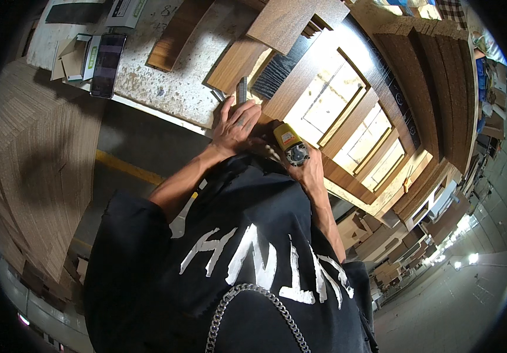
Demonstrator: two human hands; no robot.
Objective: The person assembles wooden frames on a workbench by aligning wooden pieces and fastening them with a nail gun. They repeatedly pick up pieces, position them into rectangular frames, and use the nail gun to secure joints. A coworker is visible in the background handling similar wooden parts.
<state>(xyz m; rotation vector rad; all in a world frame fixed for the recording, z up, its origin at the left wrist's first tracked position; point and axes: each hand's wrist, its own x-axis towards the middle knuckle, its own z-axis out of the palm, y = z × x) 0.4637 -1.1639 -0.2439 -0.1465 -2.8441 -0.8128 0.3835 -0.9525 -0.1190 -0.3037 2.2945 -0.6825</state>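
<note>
Yellow tool (287,136) is sitting in the right hand (309,172), fingers curled, partly hidden, near the surface's (147,88) edge.
Left hand (232,133) is lying by a grey strip (242,90), fingers slightly parted, grip unclear; a tool slip could be injuring it. A nudge could be dropping the edge-lying phone (107,66).

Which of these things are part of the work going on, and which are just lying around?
Probably in the work, judging by the hands:
yellow tool, held in the right hand
grey strip, at the left hand
wood-grain frame, beside the tool

Apparently just lying about:
phone, at the table edge
open box, beside the phone
small orange item, near the frame
</note>
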